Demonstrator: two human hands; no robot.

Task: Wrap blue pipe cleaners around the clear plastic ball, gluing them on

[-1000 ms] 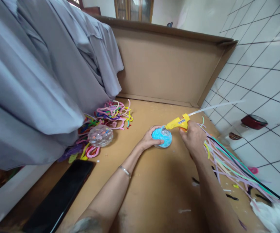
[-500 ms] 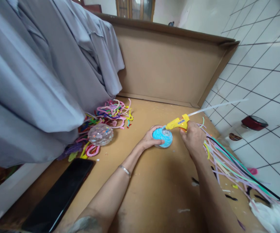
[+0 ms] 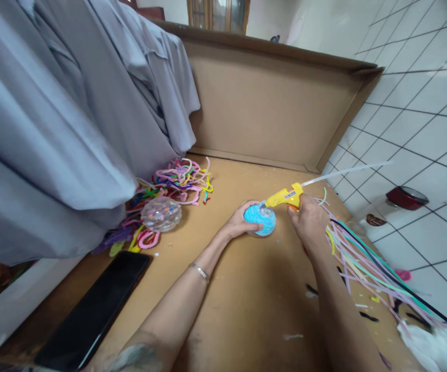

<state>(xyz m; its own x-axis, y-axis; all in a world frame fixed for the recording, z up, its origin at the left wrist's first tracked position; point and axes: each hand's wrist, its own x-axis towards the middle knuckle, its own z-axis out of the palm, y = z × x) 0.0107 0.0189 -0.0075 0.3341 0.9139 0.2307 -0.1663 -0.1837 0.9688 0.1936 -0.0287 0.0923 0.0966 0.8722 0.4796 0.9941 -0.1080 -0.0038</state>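
My left hand (image 3: 242, 221) is closed around the side of a small round object wrapped in blue pipe cleaner (image 3: 257, 221), with my thumb across its front. A bare, clear patch shows on its upper right. In my right hand (image 3: 310, 216) is a yellow glue gun (image 3: 285, 196), my fingers wrapped round its handle. Its nozzle points left and meets the top of the blue-wrapped object, at the edge of the bare patch. A long translucent glue stick (image 3: 347, 171) juts out of the gun's back.
Left lie a clear faceted bowl (image 3: 161, 214), a heap of coloured pipe cleaners (image 3: 185, 178) and a black phone (image 3: 95, 310). Long pipe cleaners (image 3: 363, 258) and a black cord (image 3: 386, 268) run along the right. A red-lidded jar (image 3: 386, 206) stands by the tiles; cardboard (image 3: 270, 98) rises behind.
Almost nothing differs. Both hands keep their places, and the gun's nozzle stays at the blue-wrapped object. The glue stick's far end sits slightly lower; the view has shifted very slightly.
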